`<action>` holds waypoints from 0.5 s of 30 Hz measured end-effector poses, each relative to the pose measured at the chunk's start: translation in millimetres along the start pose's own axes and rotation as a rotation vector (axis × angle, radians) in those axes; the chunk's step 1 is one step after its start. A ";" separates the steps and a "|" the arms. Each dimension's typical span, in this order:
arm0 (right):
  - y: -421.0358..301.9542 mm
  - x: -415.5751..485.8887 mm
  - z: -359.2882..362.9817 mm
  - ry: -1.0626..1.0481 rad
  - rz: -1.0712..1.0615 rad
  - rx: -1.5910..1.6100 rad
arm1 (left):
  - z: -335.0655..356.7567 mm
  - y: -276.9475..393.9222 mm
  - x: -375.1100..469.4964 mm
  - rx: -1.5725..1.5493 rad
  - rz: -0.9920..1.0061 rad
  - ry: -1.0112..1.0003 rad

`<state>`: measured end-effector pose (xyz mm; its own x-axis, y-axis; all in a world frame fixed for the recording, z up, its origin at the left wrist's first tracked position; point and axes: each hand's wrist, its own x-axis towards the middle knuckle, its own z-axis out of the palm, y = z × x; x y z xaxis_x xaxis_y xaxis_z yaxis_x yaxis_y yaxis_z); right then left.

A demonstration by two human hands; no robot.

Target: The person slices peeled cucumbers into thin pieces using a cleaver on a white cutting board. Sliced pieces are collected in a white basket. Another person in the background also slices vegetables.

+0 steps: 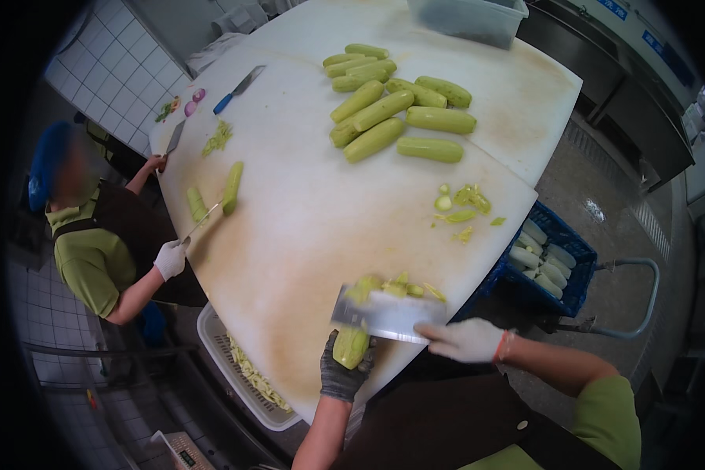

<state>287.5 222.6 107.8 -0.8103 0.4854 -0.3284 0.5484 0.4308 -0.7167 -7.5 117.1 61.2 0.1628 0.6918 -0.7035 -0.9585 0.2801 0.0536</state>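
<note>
My left hand (345, 373), in a dark grey glove, holds a pale green zucchini (351, 348) near the front corner of the white cutting table (282, 252). In a white glove, my right hand (467, 339) grips a broad cleaver (382, 317), its handle hidden by the fingers. The blade is slightly blurred and lies across the far end of the zucchini. Just beyond it are cut zucchini pieces (396, 286), partly covered by the blade. Farther back on the table, several whole zucchinis (382, 111) lie in a loose pile.
Across the table's left side, a co-worker (103, 235) holds a knife (202, 220) by a zucchini (232, 188). A blue-handled knife (239, 89) lies farther back. Trimmings (470, 200) sit at right. Below the edges stand a blue crate (581, 276) of peeled vegetables and a white basket (211, 329) of slices.
</note>
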 end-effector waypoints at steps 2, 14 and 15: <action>18.7 15.2 -1.7 0.191 0.041 0.088 | 1.7 2.2 -2.5 0.087 -0.062 -0.087; 20.3 23.5 -5.6 0.172 0.067 0.067 | 6.1 0.0 -0.8 0.205 0.023 -0.006; 19.9 30.2 -13.8 0.189 0.085 0.105 | 5.8 1.5 -1.2 0.221 0.020 -0.042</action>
<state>276.8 256.4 92.1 -0.7038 0.6545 -0.2764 0.5804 0.3053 -0.7550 -7.8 120.6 66.2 0.1583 0.7244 -0.6710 -0.8876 0.4021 0.2248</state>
